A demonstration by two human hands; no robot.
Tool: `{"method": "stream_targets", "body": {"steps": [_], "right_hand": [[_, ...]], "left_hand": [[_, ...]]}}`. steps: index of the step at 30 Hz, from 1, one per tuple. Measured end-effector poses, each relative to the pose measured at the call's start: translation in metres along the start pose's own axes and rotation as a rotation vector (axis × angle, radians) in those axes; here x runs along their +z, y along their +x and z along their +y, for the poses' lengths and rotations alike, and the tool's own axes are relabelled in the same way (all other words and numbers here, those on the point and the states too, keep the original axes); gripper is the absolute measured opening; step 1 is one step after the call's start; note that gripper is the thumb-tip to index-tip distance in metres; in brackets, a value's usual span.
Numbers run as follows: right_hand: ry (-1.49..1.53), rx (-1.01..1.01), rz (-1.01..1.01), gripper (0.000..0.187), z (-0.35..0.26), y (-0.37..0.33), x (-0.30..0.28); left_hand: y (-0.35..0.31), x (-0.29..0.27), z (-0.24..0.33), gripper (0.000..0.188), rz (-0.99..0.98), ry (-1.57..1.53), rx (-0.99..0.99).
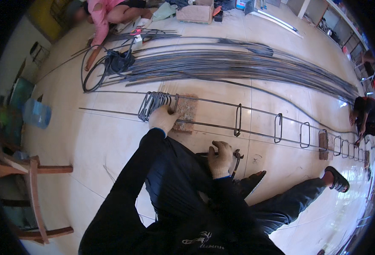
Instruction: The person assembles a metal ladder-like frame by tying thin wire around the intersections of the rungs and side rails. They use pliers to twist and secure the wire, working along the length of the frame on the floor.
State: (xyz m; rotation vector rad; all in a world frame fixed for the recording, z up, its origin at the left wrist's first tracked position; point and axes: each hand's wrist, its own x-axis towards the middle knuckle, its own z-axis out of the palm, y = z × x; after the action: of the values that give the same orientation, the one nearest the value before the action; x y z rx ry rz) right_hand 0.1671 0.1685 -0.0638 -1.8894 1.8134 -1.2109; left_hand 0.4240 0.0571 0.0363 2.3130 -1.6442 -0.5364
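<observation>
My left hand [163,119], in a pale work glove, closes around the lower part of a bunch of bent steel stirrups [152,104]. These hang bunched on two long parallel rebars [213,100], beside a rough brick [188,111] under the bars. Nearer to me, my right hand [221,160], also gloved, is curled around what looks like a pair of dark pincers [238,156]. The tool's head shows to the right of the fingers; the palm hides its middle. Farther right, single stirrups [238,120] stand spaced along the rebars.
Beyond the rebars lies a wide bundle of loose steel rods [221,63], with a coiled black cable [119,61] at its left end. A co-worker in pink [100,19] reaches down there. Another person [364,117] crouches far right. A wooden chair [34,191] stands left.
</observation>
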Motion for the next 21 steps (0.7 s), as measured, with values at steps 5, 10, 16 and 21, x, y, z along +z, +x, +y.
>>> {"method": "stream_targets", "body": {"steps": [5, 10, 16, 21], "right_hand": [[0.129, -0.066, -0.032, 0.027, -0.024, 0.033, -0.005], [-0.137, -0.332, -0.379, 0.046, -0.058, 0.129, -0.008], [-0.745, -0.494, -0.959, 0.085, -0.074, 0.202, 0.003], [-0.768, -0.556, -1.064, 0.08, -0.07, 0.21, 0.029]], "left_hand": [[-0.022, 0.004, -0.021, 0.041, 0.092, -0.154, 0.041], [-0.052, 0.033, -0.004, 0.029, 0.189, -0.847, -0.115], [-0.1, 0.091, 0.026, 0.021, -0.17, -1.515, -0.523], [-0.095, 0.14, 0.034, 0.015, -0.547, -1.81, -1.056]]}}
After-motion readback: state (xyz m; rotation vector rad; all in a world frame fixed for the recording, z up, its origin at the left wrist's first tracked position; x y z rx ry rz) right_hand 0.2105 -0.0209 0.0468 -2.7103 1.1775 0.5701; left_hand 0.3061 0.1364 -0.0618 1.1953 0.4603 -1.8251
